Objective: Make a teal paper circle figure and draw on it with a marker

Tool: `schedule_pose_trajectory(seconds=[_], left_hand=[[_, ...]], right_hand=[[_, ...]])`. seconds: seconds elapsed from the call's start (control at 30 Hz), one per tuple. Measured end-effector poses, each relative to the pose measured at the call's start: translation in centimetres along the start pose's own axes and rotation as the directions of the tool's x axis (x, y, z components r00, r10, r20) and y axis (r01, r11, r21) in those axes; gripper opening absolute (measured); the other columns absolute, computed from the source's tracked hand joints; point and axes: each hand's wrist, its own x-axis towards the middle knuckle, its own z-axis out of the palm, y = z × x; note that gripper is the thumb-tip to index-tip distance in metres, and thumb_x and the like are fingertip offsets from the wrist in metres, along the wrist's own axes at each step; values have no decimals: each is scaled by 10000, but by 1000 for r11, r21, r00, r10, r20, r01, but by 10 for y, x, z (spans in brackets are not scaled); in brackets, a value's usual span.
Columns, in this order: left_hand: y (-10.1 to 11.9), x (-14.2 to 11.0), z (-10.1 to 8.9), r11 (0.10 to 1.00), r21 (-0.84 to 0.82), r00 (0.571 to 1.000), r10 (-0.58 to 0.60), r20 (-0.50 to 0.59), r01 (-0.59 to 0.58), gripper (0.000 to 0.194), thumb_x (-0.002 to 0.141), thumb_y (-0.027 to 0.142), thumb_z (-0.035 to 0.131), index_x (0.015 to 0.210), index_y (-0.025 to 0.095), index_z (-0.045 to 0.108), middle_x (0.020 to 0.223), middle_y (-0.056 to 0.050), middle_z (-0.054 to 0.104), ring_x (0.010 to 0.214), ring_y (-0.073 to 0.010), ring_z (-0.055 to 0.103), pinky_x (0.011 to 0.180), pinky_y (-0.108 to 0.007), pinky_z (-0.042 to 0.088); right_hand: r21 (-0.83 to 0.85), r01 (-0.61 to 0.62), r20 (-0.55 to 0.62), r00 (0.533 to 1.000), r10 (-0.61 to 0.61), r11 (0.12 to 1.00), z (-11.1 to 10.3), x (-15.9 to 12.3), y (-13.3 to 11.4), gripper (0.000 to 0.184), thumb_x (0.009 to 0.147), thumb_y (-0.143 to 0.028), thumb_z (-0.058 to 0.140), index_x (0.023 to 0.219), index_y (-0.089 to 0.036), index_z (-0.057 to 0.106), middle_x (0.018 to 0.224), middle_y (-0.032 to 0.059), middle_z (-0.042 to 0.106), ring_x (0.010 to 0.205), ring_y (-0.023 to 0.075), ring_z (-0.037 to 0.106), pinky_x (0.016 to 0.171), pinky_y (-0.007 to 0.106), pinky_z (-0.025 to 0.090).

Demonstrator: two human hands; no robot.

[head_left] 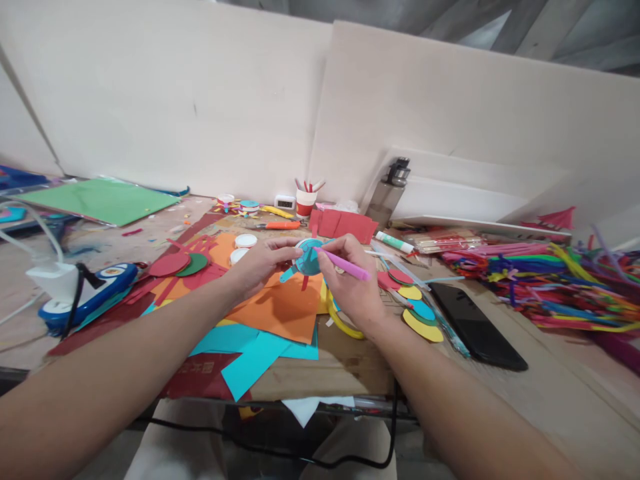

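Observation:
Between the fingertips of my left hand [261, 265] is a small blue paper disc [306, 261] with dark lines drawn on it. Blue and red paper strips stick out below its edge. My right hand [353, 283] is closed around a pink-purple marker pen [353, 267], its tip at the disc's right side. Whether the tip touches the paper, I cannot tell. Beneath the hands lie orange paper [280, 310] and blue paper sheets [260, 357]. Two small white round lids or cups [245, 241] stand beside my left hand.
Red and green paper circles [173, 264] lie left; yellow, blue and red ones [423, 325] lie right, near a black phone [477, 327]. Pipe cleaners [565, 280] pile up at far right. Behind stand a bottle [387, 197] and a paper cup [306, 202]. A power strip [90, 300] sits left.

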Motion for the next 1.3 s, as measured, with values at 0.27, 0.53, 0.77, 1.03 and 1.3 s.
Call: schedule_pose_trajectory(seconds=[0.27,0.53,0.77,1.03,1.3], left_hand=[[2,0,1,1000,-11,1000,-9,2,9,362,689,304,741,1015,149,753,872,-65,710,733,-148,595,744,-292,457],[0,0,0,1000,-10,1000,-9,0,9,348,690,295,739,1009,155,755,843,-54,703,718,-141,586,745,-295,455],[0,1,-1,1000,-2,1000,-16,2,16,368,688,316,748,1020,156,753,858,-60,711,758,-159,610,734,-295,450],[-3,2,-4,1000,26,1000,-9,15,9,382,710,320,740,1059,164,742,862,-57,706,772,-160,604,712,-288,436],[-1,0,-2,1000,9,999,-4,50,4,383,722,341,740,1071,184,744,921,-67,731,811,-176,633,749,-301,463]], right_hand=[[-20,13,-6,1000,-13,1000,0,0,-1,106,858,-260,599,788,-211,536,750,-1,623,665,135,563,623,277,445],[-9,16,-17,1000,-16,1000,0,1,-1,100,852,-237,603,784,-211,536,739,-6,618,658,130,563,606,268,440],[-30,34,-30,999,-35,999,0,1,-2,109,851,-229,607,777,-210,529,714,-19,606,633,120,553,587,255,426],[-59,37,-45,998,-40,998,0,0,-2,111,848,-215,617,778,-208,532,705,-25,608,616,112,544,571,247,412],[-60,45,-56,997,-48,997,0,0,-3,94,854,-219,614,794,-209,542,716,-24,617,626,115,557,575,250,424]])
